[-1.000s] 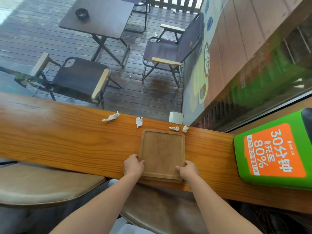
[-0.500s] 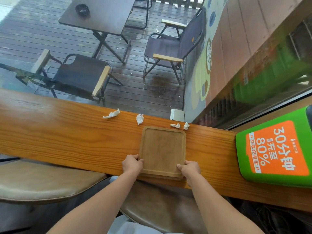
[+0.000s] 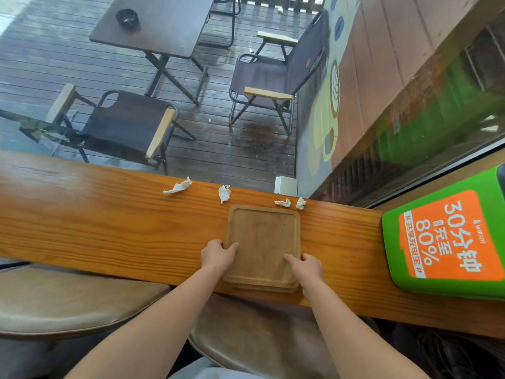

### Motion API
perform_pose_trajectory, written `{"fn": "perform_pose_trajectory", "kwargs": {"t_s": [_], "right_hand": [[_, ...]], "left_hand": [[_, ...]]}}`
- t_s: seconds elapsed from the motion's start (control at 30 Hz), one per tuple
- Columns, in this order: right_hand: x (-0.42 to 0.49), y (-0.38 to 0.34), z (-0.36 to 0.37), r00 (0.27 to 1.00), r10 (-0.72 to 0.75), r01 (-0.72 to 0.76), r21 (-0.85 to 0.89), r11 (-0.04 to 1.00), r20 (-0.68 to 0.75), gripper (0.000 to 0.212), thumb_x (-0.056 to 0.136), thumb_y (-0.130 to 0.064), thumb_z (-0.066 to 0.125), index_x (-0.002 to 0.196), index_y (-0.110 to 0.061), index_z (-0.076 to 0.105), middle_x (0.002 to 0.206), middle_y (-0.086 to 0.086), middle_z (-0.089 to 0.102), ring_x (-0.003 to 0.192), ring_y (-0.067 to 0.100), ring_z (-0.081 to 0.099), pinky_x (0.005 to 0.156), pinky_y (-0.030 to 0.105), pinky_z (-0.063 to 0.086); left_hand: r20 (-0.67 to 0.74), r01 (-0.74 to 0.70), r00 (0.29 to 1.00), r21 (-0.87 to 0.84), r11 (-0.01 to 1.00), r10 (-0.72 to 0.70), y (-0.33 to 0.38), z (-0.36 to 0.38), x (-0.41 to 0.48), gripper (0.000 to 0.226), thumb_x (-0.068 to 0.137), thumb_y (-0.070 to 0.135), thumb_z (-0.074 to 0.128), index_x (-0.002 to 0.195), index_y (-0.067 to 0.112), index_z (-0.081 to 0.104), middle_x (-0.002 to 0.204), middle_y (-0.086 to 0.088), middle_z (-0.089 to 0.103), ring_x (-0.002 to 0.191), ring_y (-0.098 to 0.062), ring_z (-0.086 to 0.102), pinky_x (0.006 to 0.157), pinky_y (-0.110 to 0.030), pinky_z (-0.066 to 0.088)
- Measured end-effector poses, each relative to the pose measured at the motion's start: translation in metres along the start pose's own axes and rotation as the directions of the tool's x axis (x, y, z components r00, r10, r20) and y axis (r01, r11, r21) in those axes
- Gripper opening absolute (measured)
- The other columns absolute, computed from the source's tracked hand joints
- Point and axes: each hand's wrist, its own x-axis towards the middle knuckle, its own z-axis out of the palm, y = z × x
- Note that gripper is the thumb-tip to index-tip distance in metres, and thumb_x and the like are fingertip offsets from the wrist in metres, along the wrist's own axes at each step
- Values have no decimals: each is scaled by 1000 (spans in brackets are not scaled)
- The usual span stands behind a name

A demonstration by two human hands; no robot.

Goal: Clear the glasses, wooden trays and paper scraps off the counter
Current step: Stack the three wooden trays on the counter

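Note:
A stack of square wooden trays (image 3: 262,236) lies on the long wooden counter (image 3: 109,228), its near edge reaching the counter's front edge. My left hand (image 3: 217,255) grips the stack's left rim, thumb on the top tray. My right hand (image 3: 307,266) grips the right rim near the front corner, thumb on top. Several crumpled white paper scraps lie along the counter's far edge: one (image 3: 177,187) at the left, one (image 3: 224,193) beside the tray's far left corner, and two small ones (image 3: 283,202) (image 3: 300,203) just beyond its far right corner. No glasses are in view.
A green and orange power-bank station (image 3: 448,242) stands on the counter at the right. Tan padded stools (image 3: 68,299) sit below the counter's front edge. Beyond the window pane is a wet deck with folding chairs (image 3: 128,124) and a dark table (image 3: 161,26).
Both hands have slid forward along the tray stack's sides, and both thumbs now rest on the top tray. The stack itself has hardly moved.

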Motion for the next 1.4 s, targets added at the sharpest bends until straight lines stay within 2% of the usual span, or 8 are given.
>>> {"fn": "perform_pose_trajectory", "kwargs": {"t_s": [0.13,0.27,0.6,0.73,0.87,1.0,1.23,1.4], "right_hand": [[2,1,21,997,65,-61,124,990,-31,91,83,-52,71,154,-13,30,156,9,29,140,33,36,113,49,36],[12,0,20,993,121,-117,237,964,-4,90,78,-53,75,148,-14,34,149,10,42,131,34,45,106,47,42],[26,5,8,962,103,-175,279,944,255,92,74,-47,84,140,-3,39,134,14,57,120,35,57,103,54,47],[16,1,-5,953,55,-159,336,928,298,75,75,-40,85,129,-5,48,121,13,65,110,33,63,97,54,53],[-8,-7,-23,934,-33,-111,377,919,355,64,76,-38,83,124,-11,50,114,10,68,100,29,67,73,45,59],[-40,-23,-40,922,-173,19,406,914,346,58,79,-38,81,123,-12,54,114,8,70,103,29,67,90,48,56],[-107,-49,-68,909,-354,212,486,848,219,59,81,-37,80,125,-9,52,116,12,70,104,31,68,94,51,55],[-161,-48,-75,903,-420,305,549,779,95,41,86,-33,75,115,-9,58,112,12,73,105,33,68,97,52,52]], "left_hand": [[-23,11,1000,9,1000,-10,-2,7,6,54,86,55,67,118,12,66,113,-7,70,103,-26,66,86,-38,57],[-31,76,996,-62,995,-78,-4,6,15,63,78,63,70,116,12,67,112,-6,69,104,-28,65,86,-40,57],[151,175,975,-58,983,-164,-1,6,26,101,76,77,59,145,8,36,143,-15,42,127,-35,46,107,-52,42],[246,132,967,-288,948,-60,1,0,15,90,76,64,71,139,8,39,121,-8,56,109,-27,57,99,-47,50],[228,-1,971,-292,956,71,11,-19,-9,92,73,64,75,138,10,39,125,-9,58,110,-27,59,96,-46,52],[193,-119,962,-338,934,192,25,-45,-34,94,72,63,75,142,12,38,122,-8,60,101,-22,62,78,-36,55],[169,-258,924,-385,886,343,59,-83,-73,95,67,66,78,138,14,42,111,-6,65,93,-25,67,68,-38,57],[191,-373,868,-359,855,459,76,-113,-102,87,64,64,81,127,12,49,109,-9,67,94,-29,69,80,-47,59]]}}
